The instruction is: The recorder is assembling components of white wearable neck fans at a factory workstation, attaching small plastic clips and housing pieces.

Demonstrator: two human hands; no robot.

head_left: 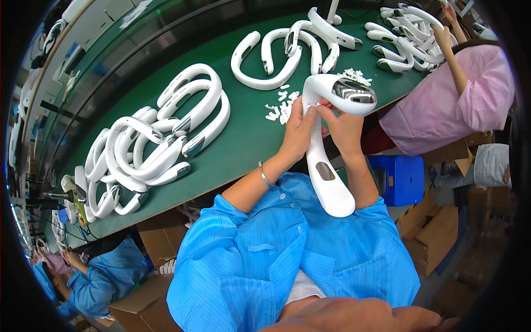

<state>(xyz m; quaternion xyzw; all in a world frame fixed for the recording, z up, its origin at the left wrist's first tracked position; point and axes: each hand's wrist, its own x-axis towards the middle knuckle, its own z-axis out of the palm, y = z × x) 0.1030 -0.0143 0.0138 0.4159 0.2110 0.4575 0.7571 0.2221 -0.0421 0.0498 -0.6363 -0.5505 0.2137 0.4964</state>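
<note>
A white U-shaped neckband device [330,191] with a shiny grey plate at its upper end is held up in front of my chest. My left hand [298,131] is closed round its narrow middle, the thumb pressing on the band. My right hand [345,130] is closed on the same stretch, thumb and finger pinching at the band's inner edge. Whether a small piece is between those fingertips, I cannot tell. Just beyond my left hand, small white plastic parts [285,108] lie scattered on the green table [243,135]; more small parts [355,76] lie behind the device's upper end.
Several white neckbands [138,160] are heaped on the table at left, others [268,83] lie at the back. At right, a person in pink [451,102] reaches toward another heap [406,41]. A blue stool [395,180] and cardboard boxes [434,238] stand below.
</note>
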